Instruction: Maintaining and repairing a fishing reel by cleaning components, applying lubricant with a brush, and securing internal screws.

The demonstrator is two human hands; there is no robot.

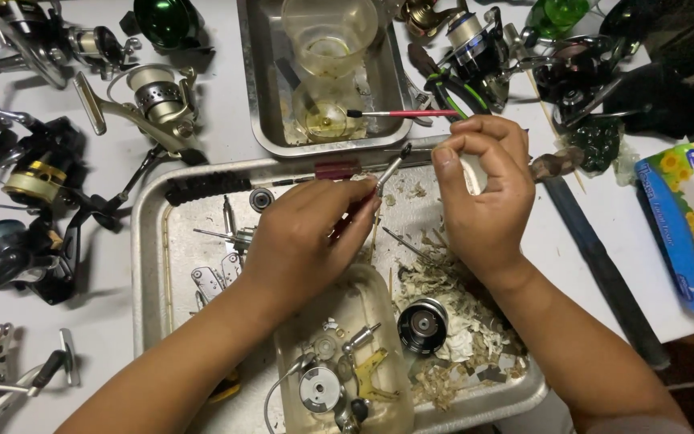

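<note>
hands over metal tray [150, 265], left hand [303, 241] pinching thin metal tool [391, 166] above tray's middle, right hand [479, 193] closed around small pale part [473, 173] just beside tool tip, clear tub [347, 354] of reel parts below left hand, black spool [422, 325] right of tub

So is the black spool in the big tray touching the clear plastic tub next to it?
Apart. The head view shows a thin strip of tray between the black spool and the clear plastic tub.

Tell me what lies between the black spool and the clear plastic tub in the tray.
Head view: nothing; the black spool sits right beside the clear plastic tub, amid paper scraps.
</note>
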